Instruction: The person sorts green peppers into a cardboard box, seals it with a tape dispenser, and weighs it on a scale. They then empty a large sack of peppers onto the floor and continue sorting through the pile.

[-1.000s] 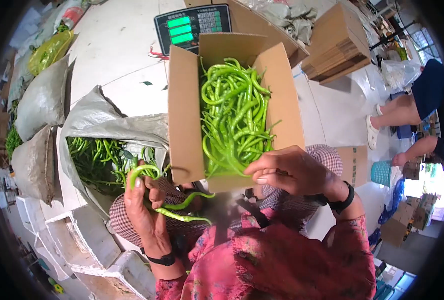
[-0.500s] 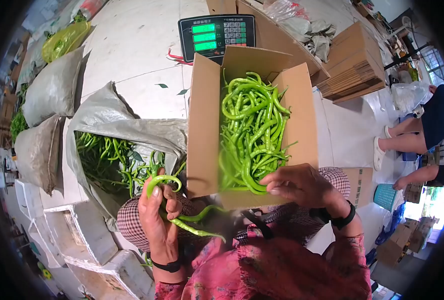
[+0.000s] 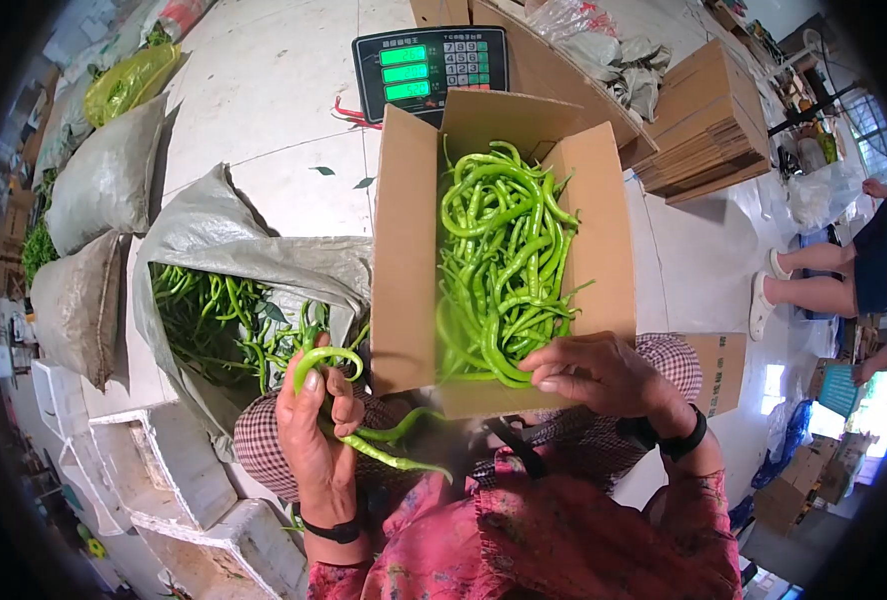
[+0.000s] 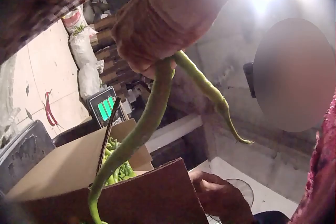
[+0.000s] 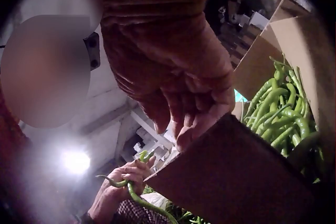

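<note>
In the head view my left hand [image 3: 316, 420] pinches long green chili peppers [image 3: 326, 362] between thumb and fingers, beside the carton's near left corner. One pepper curls over the top of the hand; thin ends hang below, and the left wrist view shows two lengths of pepper [image 4: 137, 129] dangling. My right hand [image 3: 604, 372] is at the near end of the open cardboard box [image 3: 404, 250], its bent fingertips right by the heaped peppers [image 3: 504, 265]. From the right wrist, its loosely curved fingers [image 5: 184, 116] lie along the box flap's edge with nothing visible in them.
Left of the box an open grey sack [image 3: 199, 225] holds more peppers and leaves. A lit scale display [image 3: 432, 70] stands behind the box. White foam boxes [image 3: 154, 465] are at lower left, flattened cartons [image 3: 704, 125] at upper right. Another person's legs [image 3: 814, 275] show at far right.
The head view has shifted, so the box and hands sit farther right and lower. Both hands keep nearly the same pose. At far right, the other person and a teal basket have moved.
</note>
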`<state>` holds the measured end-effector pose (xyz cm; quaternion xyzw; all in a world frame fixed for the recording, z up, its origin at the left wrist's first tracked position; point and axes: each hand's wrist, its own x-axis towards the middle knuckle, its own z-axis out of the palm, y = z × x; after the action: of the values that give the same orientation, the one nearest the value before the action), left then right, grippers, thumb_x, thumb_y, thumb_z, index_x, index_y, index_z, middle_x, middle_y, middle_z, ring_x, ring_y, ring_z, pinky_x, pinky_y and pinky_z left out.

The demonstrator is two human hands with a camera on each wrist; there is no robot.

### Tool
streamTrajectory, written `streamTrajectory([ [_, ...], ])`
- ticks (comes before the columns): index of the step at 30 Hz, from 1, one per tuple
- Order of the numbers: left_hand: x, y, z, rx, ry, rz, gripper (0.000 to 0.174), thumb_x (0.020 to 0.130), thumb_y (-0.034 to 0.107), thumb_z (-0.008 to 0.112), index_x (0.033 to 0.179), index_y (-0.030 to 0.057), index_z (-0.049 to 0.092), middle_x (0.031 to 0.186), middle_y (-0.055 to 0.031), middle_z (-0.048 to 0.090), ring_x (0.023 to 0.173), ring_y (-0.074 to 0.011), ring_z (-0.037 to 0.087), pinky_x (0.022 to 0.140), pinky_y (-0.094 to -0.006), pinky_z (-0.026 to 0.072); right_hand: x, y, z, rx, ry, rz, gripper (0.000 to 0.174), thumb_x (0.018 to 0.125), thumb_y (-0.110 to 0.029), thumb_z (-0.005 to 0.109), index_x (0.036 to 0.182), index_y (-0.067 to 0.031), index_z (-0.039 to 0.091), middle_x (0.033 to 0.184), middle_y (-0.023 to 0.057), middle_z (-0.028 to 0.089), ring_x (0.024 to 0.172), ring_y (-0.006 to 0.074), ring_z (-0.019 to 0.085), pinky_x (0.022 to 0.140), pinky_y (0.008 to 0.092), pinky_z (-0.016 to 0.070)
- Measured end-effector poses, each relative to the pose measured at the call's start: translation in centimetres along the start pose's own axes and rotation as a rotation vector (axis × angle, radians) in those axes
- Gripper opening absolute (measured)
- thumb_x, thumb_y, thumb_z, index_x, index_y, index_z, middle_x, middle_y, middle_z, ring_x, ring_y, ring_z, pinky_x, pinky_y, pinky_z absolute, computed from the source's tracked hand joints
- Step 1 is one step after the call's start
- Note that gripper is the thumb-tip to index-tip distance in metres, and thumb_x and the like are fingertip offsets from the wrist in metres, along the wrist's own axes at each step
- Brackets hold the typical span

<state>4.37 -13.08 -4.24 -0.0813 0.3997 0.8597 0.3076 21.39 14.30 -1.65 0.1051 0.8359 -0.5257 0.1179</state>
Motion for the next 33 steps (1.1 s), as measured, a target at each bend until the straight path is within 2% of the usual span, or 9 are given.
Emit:
streamTrajectory([
  [10,0.2,0.0,0.2,0.041,0.014,-0.013,0.046,0.095,0.012,0.058,0.136,-0.006,0.044,0.085,-0.0058,0.056,0.057,-0.0064,0.043,0.043,-0.0164,0.0332,-0.1,1.3,0.0,-0.097,0.042,0.003,0.026,0.091,-0.016,0.065,0.115,-0.0046,0.064,0.094,0.0108,0.071,0.083,0.0197,0.07,0.076,0.0323,0.0539],
  [11,0.3,-0.1,0.1,0.047,0.014,0.003,0.045,0.096,0.012,0.058,0.135,-0.0057,0.045,0.085,-0.0053,0.056,0.057,-0.0061,0.043,0.044,-0.0164,0.0321,-0.2,3.5,1.0,0.355,0.139,-0.004,0.021,0.091,-0.013,0.063,0.111,-0.005,0.066,0.095,0.0108,0.071,0.082,0.0179,0.069,0.075,0.0309,0.0542],
  [12,0.2,-0.2,-0.1,0.057,0.02,0.011,0.044,0.096,0.012,0.057,0.135,-0.0054,0.045,0.085,-0.0049,0.055,0.057,-0.0059,0.042,0.044,-0.0164,0.0311,0.5,1.1,-0.4,-0.183,0.129,-0.015,0.017,0.091,-0.011,0.063,0.106,-0.0056,0.067,0.09,0.0111,0.07,0.079,0.0156,0.068,0.072,0.0294,0.0539],
  [17,0.3,-0.4,-0.7,0.043,-0.018,-0.001,0.047,0.095,0.009,0.057,0.138,-0.005,0.044,0.091,-0.0069,0.06,0.058,-0.0055,0.042,0.045,-0.0155,0.0323,1.9,2.5,-1.5,-0.09,0.161,0.139,0.02,0.089,-0.017,0.063,0.105,-0.0042,0.066,0.075,0.0121,0.065,0.069,0.0201,0.065,0.063,0.0333,0.0497],
  [23,0.3,-0.6,-0.7,0.056,-0.023,-0.011,0.05,0.095,0.01,0.058,0.14,-0.0047,0.041,0.09,-0.0057,0.056,0.06,-0.0053,0.041,0.045,-0.0152,0.0318,4.3,2.8,1.5,-0.367,0.122,-0.036,0.027,0.078,-0.03,0.071,0.073,-0.0035,0.065,0.07,0.0151,0.063,0.068,0.0355,0.063,0.063,0.0444,0.0487],
  [26,0.3,-0.7,-0.5,0.04,-0.04,-0.018,0.046,0.095,0.009,0.058,0.137,-0.0039,0.046,0.089,-0.0065,0.059,0.059,-0.0065,0.043,0.046,-0.0164,0.0339,5.2,5.2,3.8,-0.448,0.064,-0.101,0.026,0.075,-0.024,0.077,0.073,-0.0018,0.062,0.066,0.0119,0.059,0.06,0.0301,0.059,0.057,0.0395,0.0453],
  [28,0.2,-0.6,-0.5,0.053,-0.032,-0.014,0.046,0.095,0.009,0.058,0.137,-0.0038,0.046,0.088,-0.0065,0.059,0.059,-0.0066,0.043,0.046,-0.0166,0.0341,5.4,4.8,3.6,-0.405,0.091,-0.195,0.028,0.075,-0.022,0.076,0.069,-0.002,0.057,0.064,0.0121,0.058,0.06,0.0332,0.057,0.056,0.0418,0.0438],
  [31,0.2,-0.6,-0.8,0.059,-0.016,-0.005,0.046,0.095,0.009,0.058,0.137,-0.0039,0.046,0.088,-0.0061,0.058,0.059,-0.0066,0.043,0.046,-0.0171,0.0344,4.8,2.6,1.7,-0.399,0.114,-0.044,0.029,0.079,-0.026,0.067,0.067,-0.0025,0.055,0.068,0.0185,0.059,0.067,0.0387,0.059,0.063,0.0481,0.0457],
  [33,0.2,-0.7,-0.9,0.082,-0.01,-0.006,0.045,0.095,0.01,0.058,0.137,-0.0039,0.046,0.087,-0.0058,0.057,0.059,-0.0065,0.043,0.046,-0.0173,0.0344,4.2,0.9,-0.2,-0.317,0.087,0.131,0.029,0.085,-0.027,0.064,0.073,-0.0023,0.056,0.064,0.0136,0.057,0.063,0.0315,0.061,0.06,0.0431,0.0453],
])
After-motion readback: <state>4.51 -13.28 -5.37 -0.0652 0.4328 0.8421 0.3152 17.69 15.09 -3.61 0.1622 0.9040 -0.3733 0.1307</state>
